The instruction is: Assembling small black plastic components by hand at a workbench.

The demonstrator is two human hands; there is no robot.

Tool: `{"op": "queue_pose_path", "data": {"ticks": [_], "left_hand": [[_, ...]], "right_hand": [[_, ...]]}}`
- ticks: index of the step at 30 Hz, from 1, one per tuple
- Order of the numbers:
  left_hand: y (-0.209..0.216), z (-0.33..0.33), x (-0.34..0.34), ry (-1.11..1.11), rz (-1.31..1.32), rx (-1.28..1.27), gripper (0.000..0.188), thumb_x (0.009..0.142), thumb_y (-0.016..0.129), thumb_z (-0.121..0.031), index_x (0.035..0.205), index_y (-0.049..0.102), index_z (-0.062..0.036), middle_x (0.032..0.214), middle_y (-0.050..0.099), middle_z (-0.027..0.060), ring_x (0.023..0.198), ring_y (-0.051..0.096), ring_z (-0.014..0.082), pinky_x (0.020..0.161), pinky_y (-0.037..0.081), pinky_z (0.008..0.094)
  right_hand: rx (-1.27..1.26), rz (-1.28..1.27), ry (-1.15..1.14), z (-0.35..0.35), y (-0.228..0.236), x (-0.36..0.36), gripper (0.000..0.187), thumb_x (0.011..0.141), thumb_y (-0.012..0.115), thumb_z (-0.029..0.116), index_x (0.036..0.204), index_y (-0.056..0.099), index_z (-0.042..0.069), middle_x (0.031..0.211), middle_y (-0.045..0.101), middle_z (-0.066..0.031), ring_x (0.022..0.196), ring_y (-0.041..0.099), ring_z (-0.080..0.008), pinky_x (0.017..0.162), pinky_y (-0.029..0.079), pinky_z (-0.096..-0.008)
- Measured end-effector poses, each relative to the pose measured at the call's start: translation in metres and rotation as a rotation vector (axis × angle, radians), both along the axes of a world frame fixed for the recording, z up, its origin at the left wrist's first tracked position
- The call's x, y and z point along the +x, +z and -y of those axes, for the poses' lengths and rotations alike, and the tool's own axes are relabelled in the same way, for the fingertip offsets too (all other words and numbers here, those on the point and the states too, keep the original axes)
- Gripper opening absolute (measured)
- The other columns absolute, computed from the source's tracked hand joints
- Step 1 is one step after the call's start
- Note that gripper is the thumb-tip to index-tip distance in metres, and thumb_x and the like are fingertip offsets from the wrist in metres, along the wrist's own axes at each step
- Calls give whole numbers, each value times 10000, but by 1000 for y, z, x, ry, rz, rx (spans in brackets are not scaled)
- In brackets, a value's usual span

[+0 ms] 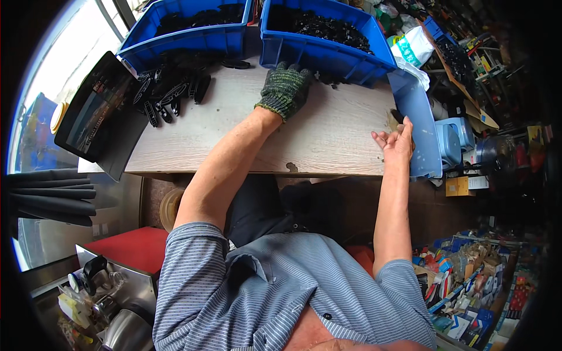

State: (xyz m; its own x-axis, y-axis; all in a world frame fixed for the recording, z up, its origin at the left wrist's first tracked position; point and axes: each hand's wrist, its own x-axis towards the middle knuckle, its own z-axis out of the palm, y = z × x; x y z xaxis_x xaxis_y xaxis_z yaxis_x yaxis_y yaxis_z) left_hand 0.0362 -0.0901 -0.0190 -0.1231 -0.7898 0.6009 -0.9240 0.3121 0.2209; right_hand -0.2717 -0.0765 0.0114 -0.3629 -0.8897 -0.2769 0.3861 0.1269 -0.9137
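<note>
Both grips impossible to tell, a gloved left hand (285, 89) fronts a blue bin (333, 65) of black parts (328, 27), apparently placed handily along the tabletop's (328, 134) far edge, with a half-curled right hand (398, 144) near the right edge.

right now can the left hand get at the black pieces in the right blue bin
Likely yes: the gloved left hand is by the blue bin; its front wall stands between, but the open top leaves the black pieces exposed.

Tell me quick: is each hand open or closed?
Left hand: gloved, beside blue bin; grip unclear.
Right hand: bare, fingers partly curled; whether holding anything, unclear.
</note>
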Motion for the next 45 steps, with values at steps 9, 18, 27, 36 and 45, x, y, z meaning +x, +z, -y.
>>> {"op": "queue_pose_path", "data": {"ticks": [9, 18, 27, 36, 45], "left_hand": [[-4, 2, 3, -101, -13, 54, 257, 855, 591, -102, 1099, 672, -100, 975, 695, 162, 883, 659, 382, 805, 524, 492], [18, -67, -22, -97, -437, -117, 256, 887, 634, -46, 1142, 658, -51, 1022, 690, 176, 930, 667, 388, 787, 547, 456], [16, -104, -24, -119, -569, -168, 282, 880, 662, 24, 1158, 650, -25, 1027, 705, 176, 921, 698, 346, 778, 561, 398], [13, -101, -22, -97, -606, -163, 284, 878, 663, 25, 1158, 658, -20, 1045, 709, 174, 942, 704, 341, 798, 562, 384], [10, -103, -23, -162, -492, -55, 280, 883, 658, -69, 1160, 657, -37, 1052, 699, 175, 931, 679, 367, 792, 555, 431]], "right_hand": [[-46, -66, 252, -16, -15, 41, 232, 882, 739, 252, 938, 593, 82, 454, 433, -19, 464, 594, -228, 646, 617, -528], [-167, -56, 633, -28, -19, 88, 234, 882, 765, 228, 996, 606, 100, 493, 474, -13, 449, 549, -182, 522, 547, -379], [-205, 8, 710, -44, -11, 119, 342, 829, 820, 229, 1063, 650, 47, 512, 515, -28, 446, 540, -138, 547, 563, -356], [-207, -14, 725, -44, -10, 124, 363, 820, 833, 218, 1090, 661, 48, 513, 518, -22, 445, 541, -134, 544, 550, -342], [-248, -16, 745, -40, -19, 126, 312, 846, 827, 290, 994, 706, 44, 645, 626, -12, 471, 552, -104, 489, 487, -260]]}}
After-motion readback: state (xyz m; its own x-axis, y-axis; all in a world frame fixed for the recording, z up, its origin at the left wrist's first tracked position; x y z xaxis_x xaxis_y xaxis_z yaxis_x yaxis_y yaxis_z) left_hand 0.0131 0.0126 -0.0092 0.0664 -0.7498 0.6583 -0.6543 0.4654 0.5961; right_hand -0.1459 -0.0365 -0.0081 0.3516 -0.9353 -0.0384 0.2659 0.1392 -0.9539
